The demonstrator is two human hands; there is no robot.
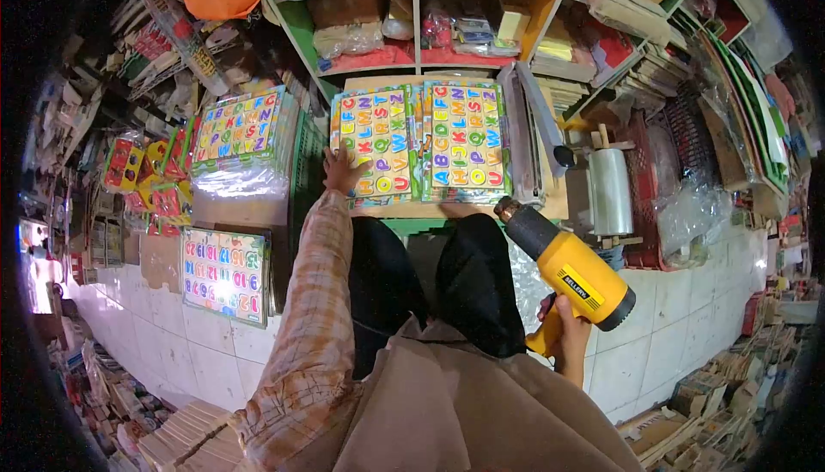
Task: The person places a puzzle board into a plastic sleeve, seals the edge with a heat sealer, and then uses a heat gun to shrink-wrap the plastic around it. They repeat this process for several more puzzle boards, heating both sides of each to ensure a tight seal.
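Note:
My right hand (571,331) is wrapped round the handle of a yellow and black heat gun (584,278). Its dark nozzle points up and left, toward the front edge of the wooden work table (550,207). On that table lie two stacks of colourful alphabet boards side by side. My left hand (344,171) lies with fingers spread over the lower left edge of the left alphabet board (387,158). The right alphabet board (467,141) is near the nozzle, with neither hand on it.
Left of the table stands a plastic-wrapped stack of alphabet boards (236,133), with number boards (225,274) lower down. A roll of clear film (610,193) sits at the right beside a red crate (644,253). Packed shelves (418,21) rise behind the table.

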